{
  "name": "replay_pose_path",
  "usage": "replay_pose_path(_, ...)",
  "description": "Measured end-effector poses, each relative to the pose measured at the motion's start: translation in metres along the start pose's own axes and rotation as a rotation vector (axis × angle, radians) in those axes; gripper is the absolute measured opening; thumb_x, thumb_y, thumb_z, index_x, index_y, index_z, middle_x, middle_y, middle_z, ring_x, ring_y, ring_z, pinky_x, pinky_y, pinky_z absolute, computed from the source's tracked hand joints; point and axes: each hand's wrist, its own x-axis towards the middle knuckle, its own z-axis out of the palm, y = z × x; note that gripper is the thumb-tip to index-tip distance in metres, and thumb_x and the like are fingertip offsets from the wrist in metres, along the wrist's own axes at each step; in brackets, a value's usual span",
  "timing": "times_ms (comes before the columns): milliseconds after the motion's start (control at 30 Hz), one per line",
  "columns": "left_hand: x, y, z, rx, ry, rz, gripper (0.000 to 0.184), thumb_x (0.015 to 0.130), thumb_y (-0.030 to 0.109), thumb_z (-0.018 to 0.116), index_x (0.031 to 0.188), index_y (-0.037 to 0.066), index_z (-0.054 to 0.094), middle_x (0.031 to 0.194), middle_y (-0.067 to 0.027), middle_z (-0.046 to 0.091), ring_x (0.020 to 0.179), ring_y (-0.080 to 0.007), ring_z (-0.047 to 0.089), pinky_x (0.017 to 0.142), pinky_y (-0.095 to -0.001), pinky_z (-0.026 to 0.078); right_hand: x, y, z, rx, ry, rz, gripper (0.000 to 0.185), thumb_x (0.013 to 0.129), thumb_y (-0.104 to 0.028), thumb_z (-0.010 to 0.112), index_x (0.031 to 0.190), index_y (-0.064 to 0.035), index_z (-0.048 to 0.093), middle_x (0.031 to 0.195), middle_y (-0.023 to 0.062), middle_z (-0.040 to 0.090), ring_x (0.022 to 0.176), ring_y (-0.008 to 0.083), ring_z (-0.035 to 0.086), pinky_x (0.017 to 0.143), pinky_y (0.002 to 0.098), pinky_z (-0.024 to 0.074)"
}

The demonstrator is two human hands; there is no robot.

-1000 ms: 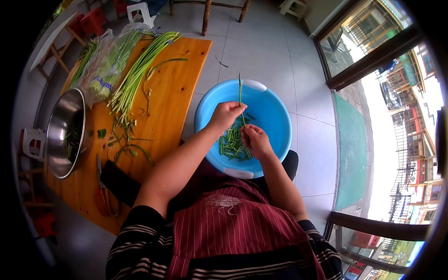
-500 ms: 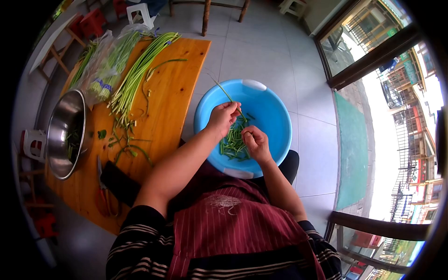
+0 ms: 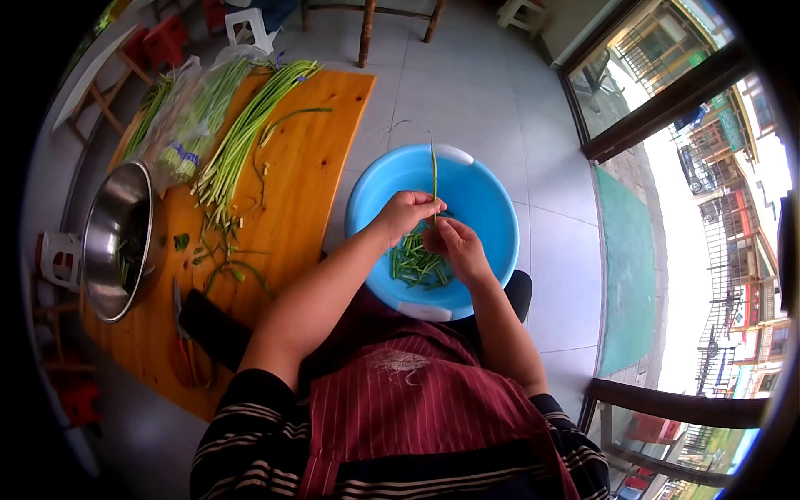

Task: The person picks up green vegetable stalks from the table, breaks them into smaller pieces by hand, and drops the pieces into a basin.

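Observation:
My left hand [image 3: 410, 214] pinches a long green stem [image 3: 434, 171] that stands upright above the blue basin [image 3: 496, 217]. Just below and to the right, my right hand [image 3: 457, 246] is closed at the stem's lower end, its fingertips near those of my left hand. Whether it grips the stem itself is hard to make out. Short cut green pieces [image 3: 414, 265] lie in the bottom of the basin, partly hidden by my hands.
On the wooden table [image 3: 312, 179] at the left are a bundle of long green stems [image 3: 250, 133], plastic-bagged greens [image 3: 196, 125], a steel bowl [image 3: 102, 242], red-handled scissors [image 3: 182, 350] and a black object [image 3: 212, 327]. White stool [image 3: 250, 27] stands beyond.
The stem tilted to the left half a second ago and is now upright. My left hand has moved slightly down and right, closer to my right hand.

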Motion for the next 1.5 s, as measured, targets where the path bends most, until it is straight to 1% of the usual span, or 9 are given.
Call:
replay_pose_path(333,-0.01,0.007,0.012,0.154,0.174,0.183,0.015,0.079,0.013,0.058,0.089,0.003,0.062,0.087,-0.0053,0.06,0.085,-0.0147,0.055,0.075,-0.0279,0.045,0.011,0.015,-0.004,-0.183,0.091,0.018,0.019,0.085,-0.013,0.043,0.087,0.0028,0.053,0.061,0.0004,0.046,0.053,0.0079,0.043,0.048,0.0213,0.0349)
replay_pose_path(433,-0.011,-0.001,0.019,0.897,0.12,0.833,0.01,0.07,0.008,0.062,0.08,0.012,0.064,0.077,-0.0042,0.057,0.074,-0.0229,0.055,0.068,-0.0325,0.044,0.015,0.017,-0.005,0.021,0.131,0.058,0.016,0.085,-0.014,0.042,0.082,-0.0018,0.051,0.059,0.0003,0.044,0.051,0.0078,0.039,0.047,0.0209,0.0325)
replay_pose_path(533,-0.017,-0.003,0.027,0.962,0.095,0.955,0.012,0.068,0.008,0.063,0.079,0.012,0.064,0.075,-0.0041,0.057,0.072,-0.0242,0.054,0.069,-0.0331,0.044,0.015,0.022,-0.004,0.174,0.274,0.034,0.013,0.084,-0.013,0.043,0.081,-0.0033,0.052,0.06,0.0009,0.046,0.053,0.0078,0.042,0.048,0.0209,0.0343)
replay_pose_path(600,-0.015,0.0,0.025,0.962,0.073,0.931,0.008,0.074,0.008,0.06,0.081,0.009,0.063,0.074,-0.0029,0.057,0.072,-0.0194,0.054,0.071,-0.0288,0.042,0.015,0.027,-0.015,0.178,0.162,0.002,0.014,0.085,-0.011,0.043,0.08,-0.0028,0.052,0.063,0.0011,0.049,0.057,0.0076,0.045,0.051,0.0211,0.0368)
replay_pose_path(667,-0.009,0.001,0.021,0.118,0.187,0.325,0.009,0.08,0.011,0.056,0.084,0.005,0.062,0.074,-0.0006,0.057,0.072,-0.0133,0.053,0.072,-0.0244,0.04,0.008,0.026,-0.012,-0.03,0.153,-0.122,0.014,0.085,-0.011,0.042,0.08,-0.0025,0.052,0.064,0.001,0.049,0.058,0.0076,0.046,0.052,0.021,0.0371)
replay_pose_path(800,0.006,0.005,-0.017,-0.52,0.444,0.05,0.01,0.083,0.019,0.054,0.078,0.011,0.059,0.076,0.0021,0.057,0.066,-0.0064,0.049,0.061,-0.0189,0.035,-0.017,0.017,0.001,-0.459,0.05,-0.461,0.015,0.086,-0.008,0.042,0.08,-0.0018,0.054,0.061,-0.0009,0.047,0.057,0.0053,0.045,0.052,0.0201,0.0376)
replay_pose_path(1033,-0.006,0.008,0.002,-0.142,0.092,-0.045,0.015,0.083,0.018,0.053,0.09,0.006,0.06,0.085,-0.0012,0.058,0.077,-0.0089,0.05,0.069,-0.0215,0.036,-0.006,0.004,0.004,0.314,0.142,0.001,0.019,0.089,-0.018,0.043,0.1,-0.0033,0.05,0.078,0.0031,0.053,0.065,0.0095,0.051,0.057,0.0222,0.0433)
replay_pose_path(1133,-0.007,0.004,0.004,-0.058,-0.114,-0.025,0.018,0.083,0.018,0.052,0.093,0.005,0.06,0.087,-0.0008,0.058,0.078,-0.0086,0.05,0.07,-0.0212,0.036,-0.008,-0.012,0.011,0.316,0.095,0.109,0.02,0.09,-0.019,0.041,0.102,-0.0042,0.05,0.077,0.0021,0.051,0.063,0.0094,0.049,0.056,0.022,0.0424)
replay_pose_path(1500,0.0,0.009,-0.005,0.011,0.11,0.167,0.024,0.082,0.022,0.057,0.096,0.002,0.061,0.086,-0.0001,0.058,0.077,-0.0079,0.049,0.067,-0.021,0.038,0.004,0.007,-0.003,0.058,0.054,0.084,0.018,0.087,-0.015,0.043,0.086,-0.0006,0.052,0.059,0.0008,0.045,0.049,0.0091,0.041,0.046,0.0207,0.0329)
